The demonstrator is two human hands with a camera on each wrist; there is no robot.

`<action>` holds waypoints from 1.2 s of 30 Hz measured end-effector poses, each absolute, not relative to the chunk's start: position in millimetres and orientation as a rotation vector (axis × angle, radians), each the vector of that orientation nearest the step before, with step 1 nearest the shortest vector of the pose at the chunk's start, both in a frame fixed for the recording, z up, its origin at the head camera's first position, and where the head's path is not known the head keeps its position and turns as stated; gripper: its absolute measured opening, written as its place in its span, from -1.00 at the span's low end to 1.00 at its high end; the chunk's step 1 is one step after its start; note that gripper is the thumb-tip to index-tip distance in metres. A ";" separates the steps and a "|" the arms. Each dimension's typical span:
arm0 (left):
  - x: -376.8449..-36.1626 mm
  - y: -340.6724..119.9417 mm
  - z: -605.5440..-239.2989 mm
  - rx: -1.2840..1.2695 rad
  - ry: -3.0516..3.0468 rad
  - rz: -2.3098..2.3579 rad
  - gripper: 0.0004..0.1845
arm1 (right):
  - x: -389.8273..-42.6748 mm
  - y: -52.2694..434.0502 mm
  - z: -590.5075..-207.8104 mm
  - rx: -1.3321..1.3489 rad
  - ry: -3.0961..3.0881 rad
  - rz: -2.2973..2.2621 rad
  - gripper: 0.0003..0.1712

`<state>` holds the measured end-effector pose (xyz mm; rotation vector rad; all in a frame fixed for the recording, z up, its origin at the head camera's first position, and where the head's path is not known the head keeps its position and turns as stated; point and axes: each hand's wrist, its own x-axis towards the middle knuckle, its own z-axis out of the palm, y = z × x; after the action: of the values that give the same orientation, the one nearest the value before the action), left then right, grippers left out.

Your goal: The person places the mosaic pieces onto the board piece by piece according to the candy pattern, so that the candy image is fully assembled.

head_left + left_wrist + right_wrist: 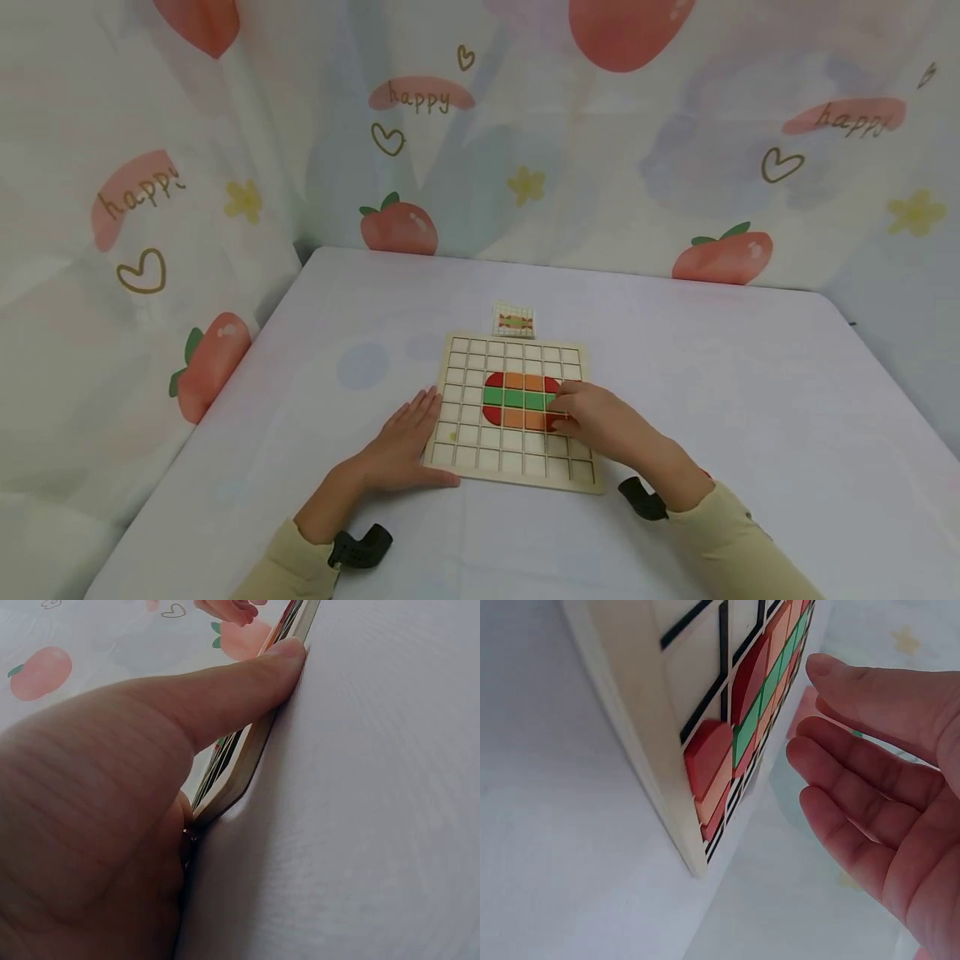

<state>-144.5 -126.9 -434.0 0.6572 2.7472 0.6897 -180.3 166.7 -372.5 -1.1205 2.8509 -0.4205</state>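
A square wooden grid board [517, 481] lies on the table, with red, orange and green tiles [513, 400] set in its middle and right cells. Along its left side, my left hand [405, 442] rests with fingers straight. The left thumb [240, 694] lies against the front edge in the left wrist view. Over the right end of the coloured tiles is my right hand [603, 421]. In the right wrist view its fingers [847, 817] are loosely bent, with no tile visible between them. A red tile [709, 757] and a green tile [744, 742] show near the board's edge.
A small card [514, 321] with a printed coloured grid pattern sits just behind the board. Black wrist devices [362, 547] are on both forearms. A patterned cloth wall [480, 167] rises behind and to the left of the white table [750, 375].
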 end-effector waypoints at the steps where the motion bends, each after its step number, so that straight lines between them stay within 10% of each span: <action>1: -144.5 -127.1 -434.0 0.657 2.746 0.694 0.23 | -180.3 168.2 -371.9 -1.104 2.855 -0.425 -0.87; 36: -143.1 -127.6 -435.3 0.662 2.757 0.698 0.23 | -164.0 229.1 -367.8 -0.803 2.934 -0.355 -0.74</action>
<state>-143.1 -127.6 -435.3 0.6622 2.7572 0.6976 -164.0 229.1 -367.8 -0.8035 2.9336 -0.3552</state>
